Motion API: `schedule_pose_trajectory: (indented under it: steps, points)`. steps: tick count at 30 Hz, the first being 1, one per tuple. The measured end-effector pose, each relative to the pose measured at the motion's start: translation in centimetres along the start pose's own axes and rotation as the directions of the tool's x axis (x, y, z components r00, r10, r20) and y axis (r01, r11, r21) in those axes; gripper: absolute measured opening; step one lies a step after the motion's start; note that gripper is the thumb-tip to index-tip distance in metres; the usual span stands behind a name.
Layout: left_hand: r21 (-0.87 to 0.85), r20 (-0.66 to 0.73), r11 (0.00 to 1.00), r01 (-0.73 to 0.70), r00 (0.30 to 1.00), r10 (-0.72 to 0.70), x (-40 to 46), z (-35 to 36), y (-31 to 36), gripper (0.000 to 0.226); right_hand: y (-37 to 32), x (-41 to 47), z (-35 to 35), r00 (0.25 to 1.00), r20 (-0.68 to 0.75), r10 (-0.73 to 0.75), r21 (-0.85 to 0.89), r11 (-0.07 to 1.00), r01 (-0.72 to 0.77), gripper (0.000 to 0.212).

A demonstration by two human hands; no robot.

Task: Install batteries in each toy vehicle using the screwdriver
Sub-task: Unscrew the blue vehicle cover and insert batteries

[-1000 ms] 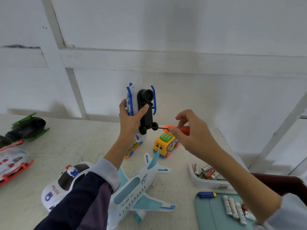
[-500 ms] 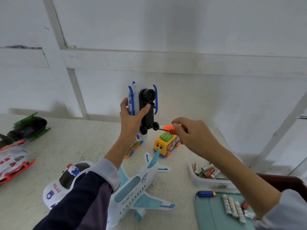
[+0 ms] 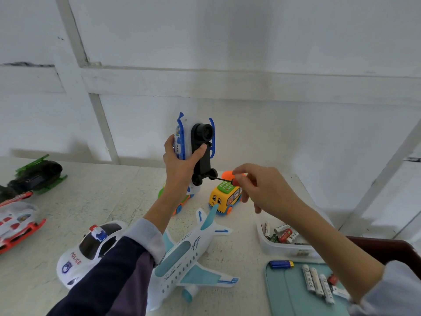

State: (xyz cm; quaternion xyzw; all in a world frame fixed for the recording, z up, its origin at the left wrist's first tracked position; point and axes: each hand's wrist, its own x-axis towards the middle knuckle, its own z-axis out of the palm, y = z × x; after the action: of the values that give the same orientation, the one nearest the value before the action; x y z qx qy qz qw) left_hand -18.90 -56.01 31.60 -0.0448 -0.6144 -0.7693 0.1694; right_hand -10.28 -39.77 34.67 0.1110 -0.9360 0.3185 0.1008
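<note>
a person's left hand (image 3: pixel 180 165) holds a white and blue toy helicopter (image 3: pixel 193 151) upright above the surface (image 3: pixel 95 201), its black underside facing the camera, thumb pressed on the black panel and fingers wrapped round the body. the right hand (image 3: pixel 262 190) pinches the red handle of a small screwdriver (image 3: pixel 224 179), whose dark shaft reaches level to the toy's lower end by the small black wheels. both grips are clenched, one on the toy, one on the tool.

below the hands, a yellow toy bus (image 3: pixel 225 198) stands near a white and teal toy airplane (image 3: pixel 189 258). a white police car (image 3: pixel 91 247) sits beside the left sleeve, partly hidden by it. at far left lie a green and black toy helicopter (image 3: pixel 36 174) and a red and white toy helicopter (image 3: pixel 16 222).

at right, a white plastic tub (image 3: pixel 284 247) holds a loose heap of mixed batteries (image 3: pixel 281 232). just in front of it, a teal tray (image 3: pixel 289 293) carries a blue and gold battery (image 3: pixel 281 264) near its back edge and several white batteries (image 3: pixel 316 281) lying side by side, partly covered by the right forearm.
</note>
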Motion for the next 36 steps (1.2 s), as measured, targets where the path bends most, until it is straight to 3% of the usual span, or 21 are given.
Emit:
schedule_pose_trajectory:
  steps: [5,10,13,20,24,30,36]
  points:
    - [-0.008,0.015,1.000,0.003,1.000,-0.003,-0.1,0.2,0.0,0.061,0.0,-0.3,-0.2,0.988,-0.067,-0.137,-0.259,0.959,0.115,0.042]
    - [0.015,0.043,1.000,0.011,0.999,-0.012,0.0,0.5,0.1,0.056,0.3,-0.4,-0.3,0.987,0.011,-0.161,-0.377,0.914,0.153,0.046]
    - [-0.012,0.064,0.998,0.069,0.996,-0.068,0.2,0.5,0.3,0.052,0.9,-0.6,-0.4,0.986,0.018,-0.167,-0.369,0.915,0.161,0.035]
    - [-0.077,0.195,0.962,0.261,0.950,-0.242,0.2,0.6,1.3,0.048,2.7,-0.8,-2.6,0.948,-0.171,-0.270,-0.254,0.941,0.222,0.016]
    - [-0.074,0.275,0.916,0.393,0.891,-0.360,-0.4,1.0,1.6,0.072,2.9,-0.6,-3.5,0.947,-0.134,-0.293,-0.264,0.931,0.251,0.021]
    - [-0.044,0.258,0.909,0.414,0.884,-0.390,-0.9,1.6,1.1,0.065,3.1,-0.7,-4.2,0.956,-0.082,-0.280,-0.274,0.929,0.249,0.023]
    - [-0.009,0.260,0.913,0.409,0.882,-0.392,-1.2,2.1,1.1,0.076,3.5,-0.9,-4.5,0.966,-0.060,-0.253,-0.282,0.932,0.227,0.015]
